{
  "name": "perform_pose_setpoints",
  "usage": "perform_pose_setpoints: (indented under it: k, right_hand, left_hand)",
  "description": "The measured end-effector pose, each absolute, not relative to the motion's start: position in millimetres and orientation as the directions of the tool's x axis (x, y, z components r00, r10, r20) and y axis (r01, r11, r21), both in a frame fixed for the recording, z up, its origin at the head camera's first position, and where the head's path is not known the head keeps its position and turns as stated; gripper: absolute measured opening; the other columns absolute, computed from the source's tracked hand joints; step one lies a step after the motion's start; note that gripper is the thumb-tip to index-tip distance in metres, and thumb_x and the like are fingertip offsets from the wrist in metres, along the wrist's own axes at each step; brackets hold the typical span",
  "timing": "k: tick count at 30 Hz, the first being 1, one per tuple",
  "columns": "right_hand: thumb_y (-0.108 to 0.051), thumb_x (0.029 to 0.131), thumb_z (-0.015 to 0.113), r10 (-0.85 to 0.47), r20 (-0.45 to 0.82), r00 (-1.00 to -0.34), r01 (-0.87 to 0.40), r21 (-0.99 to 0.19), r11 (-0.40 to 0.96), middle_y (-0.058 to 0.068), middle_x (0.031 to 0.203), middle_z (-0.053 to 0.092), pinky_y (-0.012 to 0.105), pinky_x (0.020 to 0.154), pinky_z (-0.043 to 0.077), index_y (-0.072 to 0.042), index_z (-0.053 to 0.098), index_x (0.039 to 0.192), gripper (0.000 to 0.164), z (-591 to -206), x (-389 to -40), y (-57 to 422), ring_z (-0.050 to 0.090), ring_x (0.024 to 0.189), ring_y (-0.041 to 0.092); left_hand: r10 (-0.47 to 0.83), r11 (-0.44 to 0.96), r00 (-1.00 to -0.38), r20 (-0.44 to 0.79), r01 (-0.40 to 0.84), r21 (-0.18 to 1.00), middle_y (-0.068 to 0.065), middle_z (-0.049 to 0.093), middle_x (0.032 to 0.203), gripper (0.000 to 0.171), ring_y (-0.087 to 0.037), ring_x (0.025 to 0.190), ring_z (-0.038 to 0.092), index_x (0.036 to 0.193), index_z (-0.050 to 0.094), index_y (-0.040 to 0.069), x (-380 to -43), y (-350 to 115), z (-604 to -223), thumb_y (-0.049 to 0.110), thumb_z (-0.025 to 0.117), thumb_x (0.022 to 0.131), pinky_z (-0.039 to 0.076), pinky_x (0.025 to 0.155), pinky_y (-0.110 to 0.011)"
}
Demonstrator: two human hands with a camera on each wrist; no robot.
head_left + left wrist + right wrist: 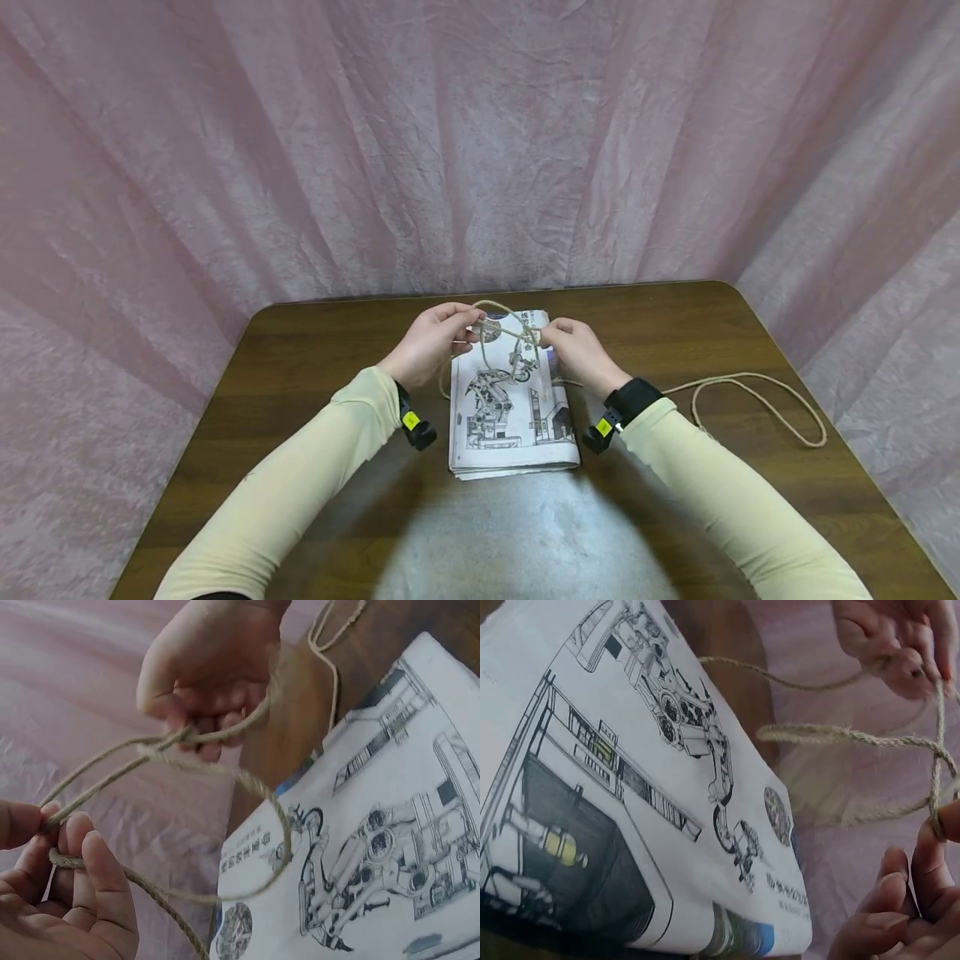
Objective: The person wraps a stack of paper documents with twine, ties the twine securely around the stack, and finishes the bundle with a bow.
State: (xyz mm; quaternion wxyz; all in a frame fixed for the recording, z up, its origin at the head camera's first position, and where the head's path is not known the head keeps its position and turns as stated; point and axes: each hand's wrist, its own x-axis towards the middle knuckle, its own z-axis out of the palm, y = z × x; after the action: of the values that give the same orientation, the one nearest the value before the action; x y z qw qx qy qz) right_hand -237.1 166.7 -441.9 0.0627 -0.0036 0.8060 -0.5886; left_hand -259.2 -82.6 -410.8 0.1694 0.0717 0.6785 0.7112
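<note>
A folded stack of newspaper with line drawings of a motorcycle lies on the table. Over its far end, my left hand pinches a thin jute rope between thumb and fingers, and another strand passes across its fingers in the left wrist view. My right hand pinches the rope at the crossing of its strands. Between the hands the rope forms a raised loop with two strands stretched side by side. In the right wrist view a strand runs from the left hand to the newspaper's edge.
The rope's long tail curves over the brown wooden table on the right, passing behind the right wrist. Pink curtains hang around the table's back and sides. Each wrist wears a black band with a small camera.
</note>
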Motion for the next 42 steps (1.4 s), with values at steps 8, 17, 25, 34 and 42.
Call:
perform_pose_setpoints:
  k: [8, 17, 25, 34, 42]
  right_hand:
    - [-0.013, 0.091, 0.054, -0.013, -0.155, -0.988, 0.149, -0.968, 0.201, 0.004, 0.069, 0.045, 0.029, 0.054, 0.033, 0.0, 0.055, 0.085, 0.015, -453.7, -239.2, 188.7, 0.04, 0.059, 0.017]
    - [-0.01, 0.098, 0.055, 0.165, -0.2, -0.966, 0.164, -0.964, -0.208, 0.0, 0.077, 0.061, 0.02, 0.049, 0.036, -0.004, 0.058, 0.091, 0.01, -451.7, -248.9, 214.1, 0.048, 0.058, 0.009]
    - [-0.003, 0.102, 0.052, 0.422, 0.045, -0.905, -0.184, -0.938, -0.295, 0.007, 0.096, 0.066, 0.018, 0.055, 0.051, -0.004, 0.054, 0.103, 0.002, -424.5, -265.9, 270.2, 0.067, 0.069, 0.012]
    - [-0.02, 0.102, 0.056, 0.322, 0.453, -0.832, -0.158, -0.748, 0.644, 0.008, 0.115, 0.057, 0.026, 0.091, 0.043, 0.0, 0.067, 0.115, 0.026, -400.6, -273.1, 316.4, 0.055, 0.108, 0.02]
    - [-0.02, 0.104, 0.056, 0.116, 0.267, -0.957, -0.103, -0.683, 0.724, 0.022, 0.119, 0.061, 0.037, 0.083, 0.043, 0.0, 0.064, 0.124, 0.03, -401.5, -274.4, 342.4, 0.057, 0.106, 0.034]
  left_hand:
    - [0.223, -0.103, -0.956, -0.191, -0.218, 0.971, -0.01, 0.057, 0.112, 0.028, -0.017, 0.086, 0.058, 0.124, 0.058, -0.001, -271.2, -104.4, -409.9, 0.021, 0.057, 0.106, 0.054, 0.075, -0.025]
    - [0.289, 0.045, -0.949, -0.125, -0.117, 0.992, -0.011, 0.067, 0.115, 0.029, -0.018, 0.086, 0.061, 0.128, 0.068, 0.003, -274.2, -116.7, -409.0, 0.018, 0.063, 0.104, 0.056, 0.079, -0.03]
    - [0.308, 0.171, -0.947, -0.086, -0.034, 0.985, -0.021, 0.069, 0.115, 0.032, -0.025, 0.097, 0.068, 0.134, 0.064, 0.0, -276.6, -122.6, -406.4, 0.015, 0.059, 0.106, 0.058, 0.082, -0.031]
    - [0.328, 0.277, -0.942, -0.072, 0.023, 0.96, -0.018, 0.07, 0.107, 0.024, -0.028, 0.098, 0.07, 0.121, 0.068, 0.0, -274.8, -118.1, -402.6, 0.015, 0.06, 0.106, 0.059, 0.08, -0.031]
    - [0.427, 0.581, -0.903, -0.05, 0.232, 0.78, -0.005, 0.073, 0.104, 0.02, -0.023, 0.089, 0.068, 0.114, 0.075, 0.011, -266.2, -112.9, -395.7, 0.023, 0.065, 0.103, 0.055, 0.077, -0.035]
